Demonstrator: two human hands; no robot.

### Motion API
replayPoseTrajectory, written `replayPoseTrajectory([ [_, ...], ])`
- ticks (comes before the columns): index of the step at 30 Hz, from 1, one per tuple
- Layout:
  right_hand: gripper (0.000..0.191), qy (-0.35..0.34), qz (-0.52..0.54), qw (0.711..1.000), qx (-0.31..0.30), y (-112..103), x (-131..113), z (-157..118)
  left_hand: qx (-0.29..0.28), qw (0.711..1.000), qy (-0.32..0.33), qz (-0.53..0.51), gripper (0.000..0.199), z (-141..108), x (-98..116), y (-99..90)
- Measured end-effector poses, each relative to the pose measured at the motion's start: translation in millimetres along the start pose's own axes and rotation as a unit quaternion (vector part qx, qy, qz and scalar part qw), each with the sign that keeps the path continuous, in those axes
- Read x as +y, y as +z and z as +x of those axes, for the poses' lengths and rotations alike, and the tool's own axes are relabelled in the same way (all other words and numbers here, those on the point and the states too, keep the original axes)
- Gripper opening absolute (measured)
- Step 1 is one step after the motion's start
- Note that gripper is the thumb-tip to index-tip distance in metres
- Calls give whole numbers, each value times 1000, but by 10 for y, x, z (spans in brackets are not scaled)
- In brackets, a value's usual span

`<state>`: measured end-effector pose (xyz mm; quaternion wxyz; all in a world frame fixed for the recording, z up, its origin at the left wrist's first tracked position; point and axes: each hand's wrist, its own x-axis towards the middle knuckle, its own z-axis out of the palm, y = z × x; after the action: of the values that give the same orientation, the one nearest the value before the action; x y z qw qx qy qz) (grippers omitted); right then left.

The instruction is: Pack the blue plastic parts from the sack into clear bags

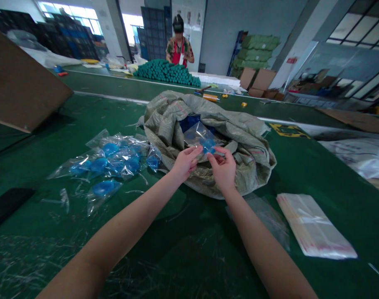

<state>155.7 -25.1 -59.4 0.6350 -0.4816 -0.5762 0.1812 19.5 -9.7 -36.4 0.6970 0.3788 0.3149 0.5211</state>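
Between my hands is a clear plastic bag [198, 132] with a small translucent blue piece [208, 145] at its near end. My left hand [187, 161] pinches the bag's left side, fingers curled. On the other side my right hand [223, 166] grips the edge by the blue piece with thumb and fingers. Both hands are over a crumpled woven sack [251, 153], whose mouth is rolled open and shows dark blue inside. To the left lies a heap of bagged blue pieces [114, 160], with one more bagged piece [103, 188] nearer me.
A stack of flat clear bags [315, 226] lies to the right. A brown board [24, 83] leans at the left, and a black object [8, 205] sits at the left edge. Across the table a person [179, 45] stands behind a pile of green rolls [166, 72].
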Motion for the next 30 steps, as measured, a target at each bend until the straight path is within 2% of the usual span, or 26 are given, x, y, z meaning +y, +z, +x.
replayPoseTrajectory([
  [4, 23, -60, -52, 997, 20, 2, -19, -65, 2, 1000, -12, -16, 41, -14, -50, 37],
  [11, 19, -102, -138, 984, 54, 1, -101, -112, -21, 999, -23, -41, 36, -20, -85, 53],
  [16, 25, -81, -83, 993, -18, -20, -79, -75, -7, 1000, -23, -17, 34, 8, -44, 15],
  [19, 22, -74, -58, 994, -59, -57, -63, -34, 5, 1000, -23, -1, 32, 11, 1, 3],
  [23, 12, -92, -102, 990, -34, -84, -42, -12, -7, 999, -30, 14, 34, -14, 13, 47],
  [25, 13, -96, -121, 988, -12, -71, -20, -24, 11, 998, -39, 39, 35, -20, -11, 80],
  [28, 19, -83, -143, 986, 6, -35, 14, -51, 84, 992, -34, 92, 40, -3, -70, 107],
  [30, 23, -69, -153, 986, 17, -16, 26, -64, 113, 986, -13, 126, 43, 17, -112, 98],
])
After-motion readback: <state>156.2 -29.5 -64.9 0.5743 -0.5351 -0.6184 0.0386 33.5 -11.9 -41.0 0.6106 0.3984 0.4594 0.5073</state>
